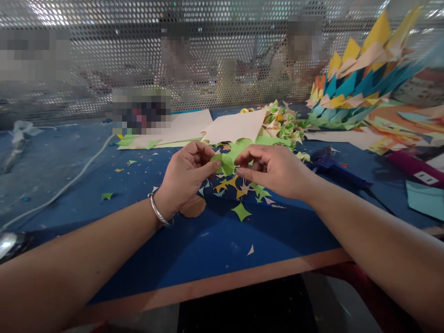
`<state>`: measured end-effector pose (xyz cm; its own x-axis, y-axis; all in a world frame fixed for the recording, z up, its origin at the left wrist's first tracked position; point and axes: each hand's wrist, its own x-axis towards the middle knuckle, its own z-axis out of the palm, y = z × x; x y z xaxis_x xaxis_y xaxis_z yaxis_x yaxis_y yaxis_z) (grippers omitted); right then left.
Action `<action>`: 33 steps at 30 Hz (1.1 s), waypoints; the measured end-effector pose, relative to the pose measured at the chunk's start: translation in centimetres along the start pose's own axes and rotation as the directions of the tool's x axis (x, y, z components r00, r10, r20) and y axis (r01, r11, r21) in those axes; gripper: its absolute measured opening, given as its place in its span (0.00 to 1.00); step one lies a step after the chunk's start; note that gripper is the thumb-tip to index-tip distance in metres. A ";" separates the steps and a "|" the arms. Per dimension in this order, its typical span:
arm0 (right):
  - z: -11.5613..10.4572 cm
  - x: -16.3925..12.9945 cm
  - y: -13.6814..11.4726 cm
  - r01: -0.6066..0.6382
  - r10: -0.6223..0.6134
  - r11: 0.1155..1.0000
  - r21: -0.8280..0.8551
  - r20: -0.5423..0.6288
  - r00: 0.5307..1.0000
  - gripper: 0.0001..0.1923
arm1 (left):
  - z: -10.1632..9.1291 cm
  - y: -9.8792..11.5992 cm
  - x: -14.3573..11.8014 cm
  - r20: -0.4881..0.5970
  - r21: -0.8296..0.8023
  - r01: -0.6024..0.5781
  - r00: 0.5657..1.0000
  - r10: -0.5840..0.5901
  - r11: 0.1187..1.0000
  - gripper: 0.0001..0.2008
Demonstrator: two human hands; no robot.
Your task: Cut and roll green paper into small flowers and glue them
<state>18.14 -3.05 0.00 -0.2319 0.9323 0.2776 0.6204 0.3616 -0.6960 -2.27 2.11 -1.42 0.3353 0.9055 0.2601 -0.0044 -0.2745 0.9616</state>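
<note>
Both hands meet over the blue table (194, 249), just above a scatter of paper scraps (239, 189) in yellow and green. The left hand (185, 178) pinches the green paper piece (226, 163) with thumb against forefinger at its left edge; the right hand (274, 169) pinches the opposite edge in the same way, its other fingers curled under. The piece is therefore held in the air between the two hands, a little above the scraps, and it seems already partly folded (how many folds it has, I cannot tell).

It looks like a fold is being pressed. To do it well, I think the edges must be aligned first, and then the crease run firmly with one thumbnail while the other hand keeps the paper from sliding.

Beyond the scraps lie pale paper sheets (236, 125) and a heap of small folded flowers (282, 125); to the right of them stands a large spiky paper model (350, 92).
</note>
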 end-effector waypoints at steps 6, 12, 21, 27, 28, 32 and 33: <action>-1.2 -0.1 0.3 -0.001 -0.008 0.992 -0.130 -0.065 0.998 0.11 | 0.0 -0.2 0.0 0.036 0.036 -0.002 0.999 0.001 0.999 0.13; -2.7 -2.5 1.1 -0.079 0.041 0.926 -0.370 -0.110 0.993 0.11 | -0.1 0.0 -0.2 0.101 0.147 -0.066 0.994 0.051 0.987 0.10; -8.7 -9.5 6.3 -0.311 0.079 0.600 -0.737 -0.332 0.940 0.16 | -0.3 -0.1 -0.3 0.106 0.155 -0.136 0.987 0.120 0.978 0.11; -10.9 -10.3 11.1 -0.415 0.226 0.522 -0.746 -0.348 0.910 0.24 | -0.4 -0.8 0.1 0.111 0.210 -0.134 0.987 0.113 0.968 0.09; -10.9 -10.2 11.1 -0.444 0.257 0.512 -0.736 -0.362 0.896 0.23 | -0.3 -0.8 0.1 0.113 0.209 -0.132 0.987 0.110 0.969 0.09; -10.7 -9.7 9.5 -0.581 0.380 0.501 -0.641 -0.440 0.813 0.18 | -0.1 -0.8 -0.1 0.133 0.197 -0.113 0.987 0.088 0.974 0.08; -10.8 -9.6 9.0 -0.642 0.429 0.496 -0.585 -0.478 0.767 0.17 | -0.1 -0.8 -0.1 0.137 0.194 -0.107 0.987 0.081 0.975 0.08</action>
<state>34.01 -8.83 -1.82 0.4465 0.8644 0.2310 0.8946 -0.4257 -0.1362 -2.38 2.31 -2.22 0.4599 0.8274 0.3223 0.1431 -0.4273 0.8927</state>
